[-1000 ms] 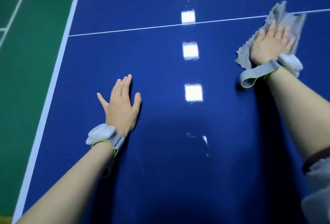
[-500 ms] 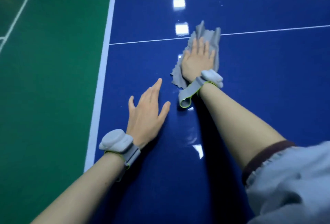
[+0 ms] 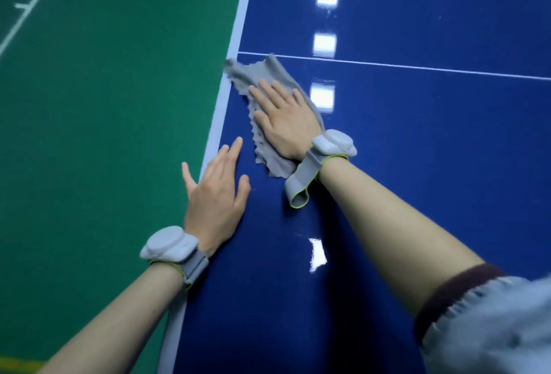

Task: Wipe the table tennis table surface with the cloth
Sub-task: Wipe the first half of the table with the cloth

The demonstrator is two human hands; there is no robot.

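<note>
The dark blue table tennis table [image 3: 417,150] fills the right of the view, glossy with light reflections. A grey cloth [image 3: 247,75] lies flat on it near the white left edge line, just below the thin white centre line. My right hand [image 3: 286,120] presses flat on the cloth with straight fingers. My left hand [image 3: 216,192] rests flat on the table near its left edge, below the cloth and apart from it, fingers spread. Both wrists wear grey bands with a white pod.
The table's white left edge stripe [image 3: 235,34] runs up the middle of the view. Beyond it lies green floor [image 3: 104,135] with white court lines. A thin white line [image 3: 417,68] crosses the table to the right.
My right hand has swept the cloth leftward across the table, from the right side to the left edge. The view has shifted so the table edge sits further right.
</note>
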